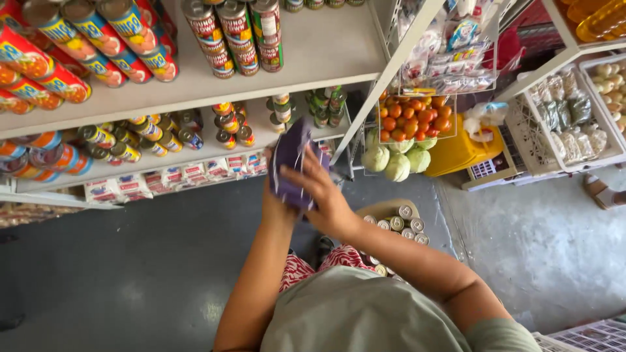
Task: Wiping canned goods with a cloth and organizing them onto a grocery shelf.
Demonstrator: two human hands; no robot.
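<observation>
Purple cloth being held bunched in front of the white shelf | left hand gripping it from below, fingers clenched | right hand grasping its right side, steadying | box of cans sitting on the floor below, within reach.

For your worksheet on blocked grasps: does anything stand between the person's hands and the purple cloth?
Nothing visible does. Both the left hand and the right hand are already on the purple cloth, with the right hand's fingers lying across its front, above the dark floor.
</observation>
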